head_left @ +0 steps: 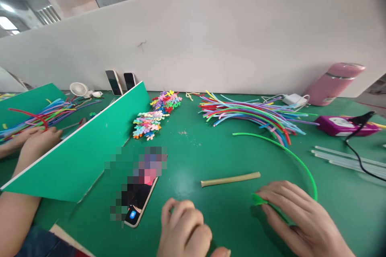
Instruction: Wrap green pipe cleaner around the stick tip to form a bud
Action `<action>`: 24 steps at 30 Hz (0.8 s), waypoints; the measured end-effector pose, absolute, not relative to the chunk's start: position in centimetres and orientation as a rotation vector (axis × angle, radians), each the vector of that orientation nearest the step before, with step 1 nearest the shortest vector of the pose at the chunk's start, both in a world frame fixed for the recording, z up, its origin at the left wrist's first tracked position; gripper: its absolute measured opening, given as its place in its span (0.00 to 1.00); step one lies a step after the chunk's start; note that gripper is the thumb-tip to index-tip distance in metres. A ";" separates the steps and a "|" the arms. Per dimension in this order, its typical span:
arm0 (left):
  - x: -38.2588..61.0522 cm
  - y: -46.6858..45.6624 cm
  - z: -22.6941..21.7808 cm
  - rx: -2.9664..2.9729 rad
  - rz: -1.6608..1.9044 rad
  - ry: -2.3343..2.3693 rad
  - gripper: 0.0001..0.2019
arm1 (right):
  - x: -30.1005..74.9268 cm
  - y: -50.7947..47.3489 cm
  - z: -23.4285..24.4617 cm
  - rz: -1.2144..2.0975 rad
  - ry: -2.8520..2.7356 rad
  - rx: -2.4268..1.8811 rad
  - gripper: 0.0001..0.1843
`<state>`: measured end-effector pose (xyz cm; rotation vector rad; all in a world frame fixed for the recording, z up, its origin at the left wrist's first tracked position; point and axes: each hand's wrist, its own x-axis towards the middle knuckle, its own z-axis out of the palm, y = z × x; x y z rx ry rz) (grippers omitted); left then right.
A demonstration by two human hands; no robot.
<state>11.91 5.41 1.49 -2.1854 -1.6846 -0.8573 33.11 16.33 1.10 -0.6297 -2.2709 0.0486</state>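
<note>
My right hand [301, 217] is closed in a pinch on a green chenille stem [280, 144]. The stem's flattened, bunched end shows at my fingertips, and its long free part arcs over the table to the back left. Lower in the middle, my left hand [187, 229] is curled, its thumb tip apart at the bottom edge. The inside of that hand is hidden. A tan stick [230, 179] lies on the table between and beyond my hands. To the left of my left hand is a phone [141, 200] with a lit, partly blurred screen.
A bundle of coloured chenille stems [247, 112] lies at the back, with small twisted shapes [149, 124] left of it. Right are clear sticks [346, 156], a purple corded device [346, 125] and a pink bottle [334, 84]. A green divider [90, 156] separates another person's arms [33, 152].
</note>
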 end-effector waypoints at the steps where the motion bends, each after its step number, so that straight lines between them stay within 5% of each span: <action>1: 11.4 5.6 1.6 -2.164 -0.805 -1.684 0.03 | 33.1 16.3 1.0 0.054 -2.264 -0.634 0.08; 3: 9.6 5.9 1.9 -2.042 -0.586 -1.789 0.19 | 33.2 16.2 0.7 0.080 -2.257 -0.648 0.08; 8: 4.5 5.9 2.1 -1.583 -0.157 -2.331 0.31 | 33.2 16.2 0.1 0.159 -2.270 -0.654 0.08; 24: 2.6 8.7 2.2 -1.484 -0.167 -2.624 0.32 | 33.1 16.2 0.0 0.198 -2.245 -0.640 0.08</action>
